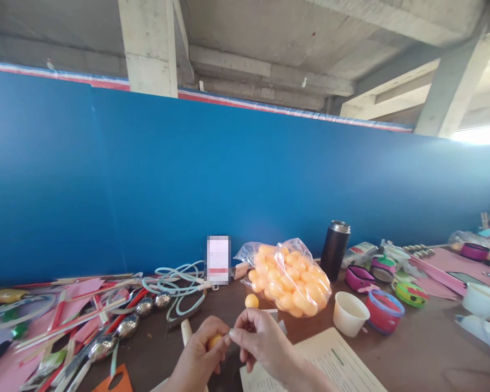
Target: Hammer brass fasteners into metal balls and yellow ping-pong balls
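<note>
My left hand [199, 353] is curled round a small orange ball [214, 341] low in the middle of the view. My right hand [262, 344] meets it from the right, thumb and forefinger pinched together at the ball's edge. A loose orange ball [251, 300] lies on the brown table [412, 354] just beyond my hands. Behind it sits a clear plastic bag [288, 277] stuffed with several orange balls. A pale wooden handle [186, 331] pokes up beside my left hand.
Metal spoons [127, 325], sticks and pink paper clutter the left. A coiled pale cord [175, 280] lies behind. A white paper cup [349, 313], black flask [335, 250], coloured rings [383, 310] and a printed sheet [330, 365] lie right. A blue wall stands behind.
</note>
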Available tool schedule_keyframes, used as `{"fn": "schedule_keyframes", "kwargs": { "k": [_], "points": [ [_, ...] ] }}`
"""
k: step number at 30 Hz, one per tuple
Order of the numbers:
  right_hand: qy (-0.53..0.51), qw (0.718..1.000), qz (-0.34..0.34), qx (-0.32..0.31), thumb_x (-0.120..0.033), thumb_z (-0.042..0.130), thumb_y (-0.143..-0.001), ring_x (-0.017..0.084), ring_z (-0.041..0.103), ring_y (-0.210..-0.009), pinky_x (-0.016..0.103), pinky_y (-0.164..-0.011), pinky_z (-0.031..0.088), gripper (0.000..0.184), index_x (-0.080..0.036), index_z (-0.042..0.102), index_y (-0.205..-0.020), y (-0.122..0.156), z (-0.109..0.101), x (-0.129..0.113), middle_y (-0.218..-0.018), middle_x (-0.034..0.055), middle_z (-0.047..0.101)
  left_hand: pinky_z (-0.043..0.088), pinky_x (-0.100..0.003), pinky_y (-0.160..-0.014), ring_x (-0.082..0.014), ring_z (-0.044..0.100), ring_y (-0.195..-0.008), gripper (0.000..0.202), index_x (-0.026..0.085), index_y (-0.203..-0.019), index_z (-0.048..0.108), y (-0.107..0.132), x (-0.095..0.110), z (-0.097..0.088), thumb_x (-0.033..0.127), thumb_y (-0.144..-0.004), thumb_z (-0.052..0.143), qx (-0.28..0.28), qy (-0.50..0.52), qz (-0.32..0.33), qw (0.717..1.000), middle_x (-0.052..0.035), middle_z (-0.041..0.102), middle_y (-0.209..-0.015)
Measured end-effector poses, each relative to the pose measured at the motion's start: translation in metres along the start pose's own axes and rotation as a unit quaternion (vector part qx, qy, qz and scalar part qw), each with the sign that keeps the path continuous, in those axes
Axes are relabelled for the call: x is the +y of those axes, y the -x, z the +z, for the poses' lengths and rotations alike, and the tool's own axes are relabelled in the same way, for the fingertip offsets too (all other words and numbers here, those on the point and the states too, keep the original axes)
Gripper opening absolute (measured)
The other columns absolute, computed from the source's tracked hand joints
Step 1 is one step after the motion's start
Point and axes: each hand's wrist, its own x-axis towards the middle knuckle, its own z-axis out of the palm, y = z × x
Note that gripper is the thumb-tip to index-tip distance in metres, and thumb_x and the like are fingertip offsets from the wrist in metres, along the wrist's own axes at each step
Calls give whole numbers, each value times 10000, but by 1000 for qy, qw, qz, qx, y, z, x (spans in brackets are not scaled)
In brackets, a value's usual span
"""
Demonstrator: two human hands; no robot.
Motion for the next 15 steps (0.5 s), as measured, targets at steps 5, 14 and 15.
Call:
{"fn": "schedule_keyframes", "kwargs": {
  "k": [5,14,15],
  "points": [
    [6,1000,9,8,-290,565,-731,49,420,-318,161,-324,363,140,-192,468,-708,2,1,-6,-411,-103,504,425,-212,-450,-105,501,-535,383,156,-801,639,1,5,-3,526,-728,569,-16,48,-39,998,7,485,-646],
    [2,1000,-7,17,-274,519,-757,34,381,-305,138,-326,334,102,-199,464,-714,4,4,-9,-394,-112,487,496,-345,-749,-200,586,-875,508,220,-1185,570,7,19,-14,396,-716,648,3,265,-120,957,-89,568,-1135],
    [-1,1000,-10,16,-278,523,-756,33,377,-306,137,-323,335,106,-199,465,-717,4,5,-9,-392,-114,481,488,-355,-783,-211,586,-908,535,223,-1200,560,7,19,-14,385,-701,667,2,263,-122,957,-89,568,-1152]
  ]
}}
